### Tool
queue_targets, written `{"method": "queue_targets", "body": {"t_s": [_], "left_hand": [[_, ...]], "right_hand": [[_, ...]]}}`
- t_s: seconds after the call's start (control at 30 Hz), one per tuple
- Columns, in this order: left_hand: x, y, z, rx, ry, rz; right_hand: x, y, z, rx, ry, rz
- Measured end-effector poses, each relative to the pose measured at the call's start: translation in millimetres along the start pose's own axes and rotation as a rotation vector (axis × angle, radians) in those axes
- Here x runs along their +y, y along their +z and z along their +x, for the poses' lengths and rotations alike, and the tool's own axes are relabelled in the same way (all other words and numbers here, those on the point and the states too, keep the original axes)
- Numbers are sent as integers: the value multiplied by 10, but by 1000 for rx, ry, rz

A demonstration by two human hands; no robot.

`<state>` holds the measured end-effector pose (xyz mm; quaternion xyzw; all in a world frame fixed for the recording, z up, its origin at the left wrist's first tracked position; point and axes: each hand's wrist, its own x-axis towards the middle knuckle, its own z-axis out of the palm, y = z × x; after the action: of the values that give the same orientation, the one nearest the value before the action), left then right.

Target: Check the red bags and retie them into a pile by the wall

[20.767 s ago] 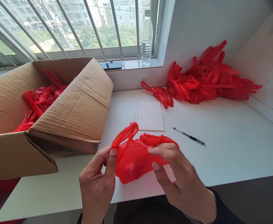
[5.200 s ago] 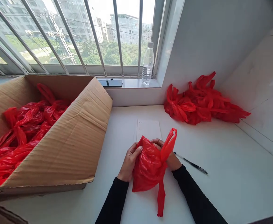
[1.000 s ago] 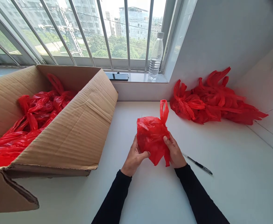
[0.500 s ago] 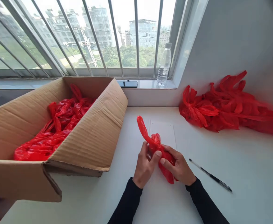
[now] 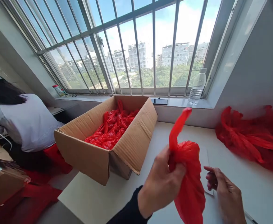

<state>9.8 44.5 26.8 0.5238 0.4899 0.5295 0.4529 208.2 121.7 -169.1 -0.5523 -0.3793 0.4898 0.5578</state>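
My left hand [image 5: 163, 183] is wrapped round the neck of a knotted red plastic bag [image 5: 190, 183] and holds it up over the white table [image 5: 159, 140]. One twisted end of the bag sticks up above the fist, and its lower part hangs down past the bottom edge of the view. To the right, my right hand [image 5: 228, 194] is apart from the bag, with its index finger stretched out and the other fingers loosely bent. Nothing shows in it. A thin white flat piece [image 5: 205, 158] lies on the table between the hands, partly hidden.
A cardboard box [image 5: 80, 152] full of red plastic bags [image 5: 113, 127] stands left of my hands. More red bags [image 5: 252, 140] are heaped at the right wall. A bottle [image 5: 197, 88] and a phone [image 5: 159, 101] are on the sill. Another person [image 5: 31, 121] is at far left.
My right hand has let go of the bag and moved off to the right. My left hand has lifted the bag. The view has swung left and up, bringing the other person into sight.
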Motion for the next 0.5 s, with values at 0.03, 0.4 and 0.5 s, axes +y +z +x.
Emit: {"method": "queue_targets", "body": {"t_s": [0.03,0.4,0.5], "left_hand": [[283,-132,27,1,43,28],[1436,-2241,693,215,110,716],[1255,-2725,838,239,-42,858]], "right_hand": [[9,4,7,11,41,40],[157,35,63,-52,199,14],[252,10,126,-98,193,-43]]}}
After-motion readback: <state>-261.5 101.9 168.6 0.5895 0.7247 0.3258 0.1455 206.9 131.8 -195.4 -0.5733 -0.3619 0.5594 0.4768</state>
